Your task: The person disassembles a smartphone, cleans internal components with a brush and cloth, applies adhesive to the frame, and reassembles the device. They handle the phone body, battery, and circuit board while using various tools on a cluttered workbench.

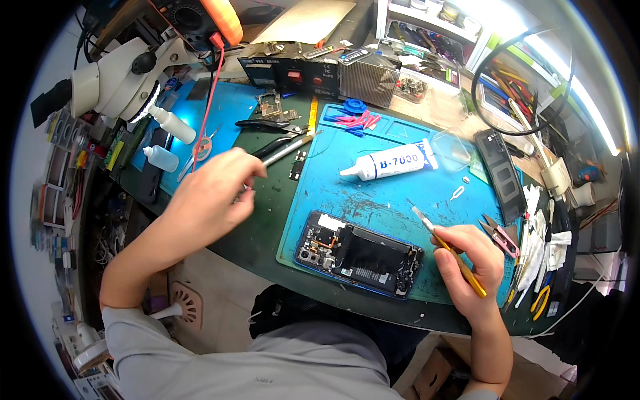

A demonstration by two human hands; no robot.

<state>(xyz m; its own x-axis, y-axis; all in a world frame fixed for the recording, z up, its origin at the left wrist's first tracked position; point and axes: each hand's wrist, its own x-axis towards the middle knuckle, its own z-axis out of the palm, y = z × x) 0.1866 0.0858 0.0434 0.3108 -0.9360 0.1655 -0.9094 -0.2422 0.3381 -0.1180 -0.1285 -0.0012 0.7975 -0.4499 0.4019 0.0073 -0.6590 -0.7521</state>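
Note:
On the blue work mat (313, 193) lies an opened smartphone (360, 255), its black battery, camera module and inner boards exposed. My right hand (470, 263), just right of the phone, grips a slim yellow-handled tool (460, 262) with a pale silver tip pointing up and left. The tip is clear of the phone. Left of the mat hovers my left hand (217, 193), its fingers curled together; a small reddish bit shows at the fingertips, too small to name. Beyond those fingers is a silver pen-like tool (288, 150). A white glue tube (390, 161) lies above the phone.
Pink and blue clips (359, 121) lie at the mat's top edge. Pink-handled snips (500, 237) and a black phone part (501, 175) are at the right. Dropper bottles (162, 159) and a microscope (110, 80) stand left. A black ring (475, 87) arches above the bench.

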